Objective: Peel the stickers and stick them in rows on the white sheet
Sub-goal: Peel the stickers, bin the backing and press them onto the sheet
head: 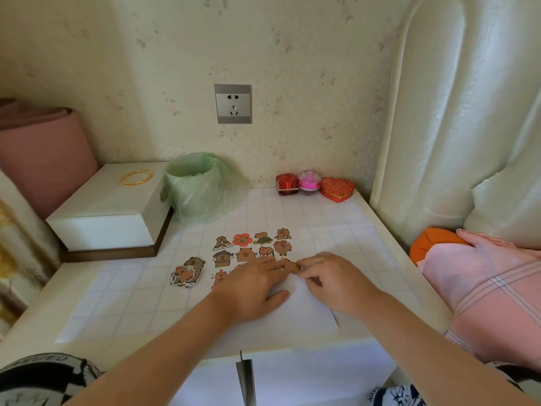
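A white sheet (304, 315) lies on the checked table top, carrying rows of brown capybara stickers (254, 246). My left hand (251, 288) lies flat on the sheet, fingers stretched toward a brown sticker (290, 266) and covering part of the lower rows. My right hand (330, 282) is beside it with fingers curled, thumb and forefinger at that sticker's right edge; whether they pinch it or press it down cannot be told. A small pile of loose stickers (187, 272) sits on the table left of the sheet.
A white box (111, 209) with gold bangles stands at back left, next to a bin lined with a green bag (194, 186). Red and pink trinket boxes (314, 185) sit by the wall. Pink bedding (483, 288) borders the right edge.
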### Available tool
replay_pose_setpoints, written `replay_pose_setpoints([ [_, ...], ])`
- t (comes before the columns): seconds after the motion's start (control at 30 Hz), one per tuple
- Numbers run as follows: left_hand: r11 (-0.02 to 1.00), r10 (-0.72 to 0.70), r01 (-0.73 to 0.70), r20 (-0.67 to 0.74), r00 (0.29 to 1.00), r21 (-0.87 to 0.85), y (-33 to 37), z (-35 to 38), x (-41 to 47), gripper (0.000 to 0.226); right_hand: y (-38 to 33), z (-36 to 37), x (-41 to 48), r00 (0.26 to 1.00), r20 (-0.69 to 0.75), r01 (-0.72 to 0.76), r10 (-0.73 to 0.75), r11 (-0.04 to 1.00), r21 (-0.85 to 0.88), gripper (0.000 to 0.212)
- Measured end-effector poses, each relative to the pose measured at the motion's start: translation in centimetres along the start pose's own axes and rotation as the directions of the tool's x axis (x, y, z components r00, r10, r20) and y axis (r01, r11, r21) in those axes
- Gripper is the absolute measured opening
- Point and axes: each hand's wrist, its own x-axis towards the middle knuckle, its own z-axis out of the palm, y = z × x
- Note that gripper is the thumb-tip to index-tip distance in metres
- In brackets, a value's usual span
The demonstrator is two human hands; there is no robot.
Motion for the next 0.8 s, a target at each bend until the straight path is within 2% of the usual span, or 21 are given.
replay_pose_setpoints([
  [0.1,1.000,0.025,-0.025,-0.030,0.999,0.017,-0.6,0.4,0.1,0.046,-0.4,-0.3,0.3,0.998,-0.052,-0.024,0.026,0.999,0.036,0.023],
  [0.2,0.999,0.018,-0.017,-0.029,0.999,0.041,-0.7,0.6,0.4,0.042,-0.2,-0.4,0.9,0.997,-0.044,-0.067,0.071,0.994,0.083,0.020],
  [0.3,1.000,-0.006,0.004,-0.109,0.994,-0.012,-0.6,0.4,0.8,0.033,0.3,0.0,1.5,0.993,-0.065,-0.094,0.101,0.990,0.103,0.018],
  [0.37,1.000,-0.018,0.019,-0.120,0.993,0.007,-0.5,0.5,1.0,0.044,0.2,0.4,1.9,0.985,-0.098,-0.128,0.141,0.983,0.130,0.017],
  [0.43,0.995,-0.028,0.036,-0.079,0.996,0.098,-0.3,0.8,1.0,0.058,0.0,0.6,2.4,0.969,-0.114,-0.196,0.219,0.963,0.185,0.017],
  [0.5,0.985,-0.047,0.052,-0.033,0.998,0.163,-0.1,0.9,0.9,0.062,-0.1,0.7,2.9,0.940,-0.105,-0.291,0.324,0.925,0.246,0.016],
  [0.6,0.986,-0.085,0.075,0.069,0.994,0.146,0.2,0.7,0.9,0.067,0.1,0.5,3.4,0.891,-0.026,-0.422,0.454,0.846,0.326,0.014],
  [0.7,0.985,-0.140,0.117,0.189,0.972,0.127,0.6,0.2,1.0,0.068,0.1,0.2,3.6,0.867,0.027,-0.473,0.498,0.803,0.363,0.013],
  [0.8,0.985,-0.125,0.101,0.167,0.978,0.141,0.5,0.2,1.0,0.073,0.0,0.1,3.7,0.857,0.031,-0.489,0.514,0.793,0.363,0.014],
])
